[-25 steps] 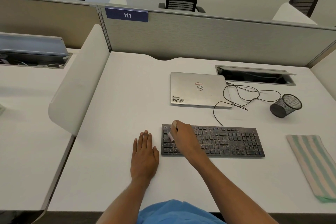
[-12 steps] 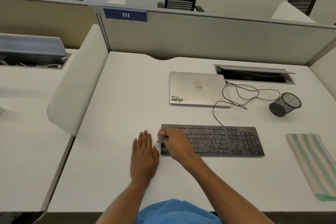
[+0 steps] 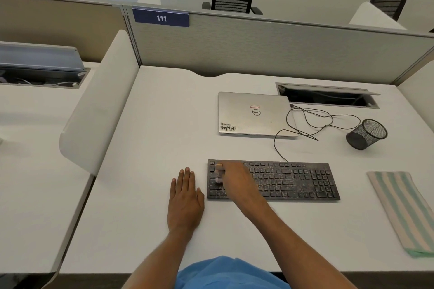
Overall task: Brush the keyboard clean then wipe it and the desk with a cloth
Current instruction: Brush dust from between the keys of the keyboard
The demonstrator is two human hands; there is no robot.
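1. The white desk (image 3: 150,138) is seen to bear everything; it is to be wiped only after the brushing, so the debris is best swept off the keys in 1 direction, toward a bare part of the surface where the cloth can gather it.
2. A closed silver Dell laptop (image 3: 254,114) lies behind the keyboard, with a thin black cable (image 3: 305,122) looping beside it; strokes are best kept short so the cable is not snagged.
3. The black keyboard (image 3: 293,180) lies near the desk's front edge, between the left hand and the cloth. Its keys are flecked with pale crumbs and dust, thickest toward the middle and right. The step in hand is judged to be brushing, begun at the left end; rows should be worked steadily rightward, with bristles angled into the gaps.
4. The striped green-and-cream cloth (image 3: 399,209) is folded flat, well apart to the right, untouched.
5. The left hand (image 3: 185,199) is laid flat and empty on the desk, fingers together, just beside the keyboard's left edge; it could be pressed against the frame to stop sliding.
6. The right hand (image 3: 234,178) is curled over the left keys, closed round a small brush (image 3: 218,175).
7. That brush is blurred; only a pale handle is made out, and its bristles cannot be told.
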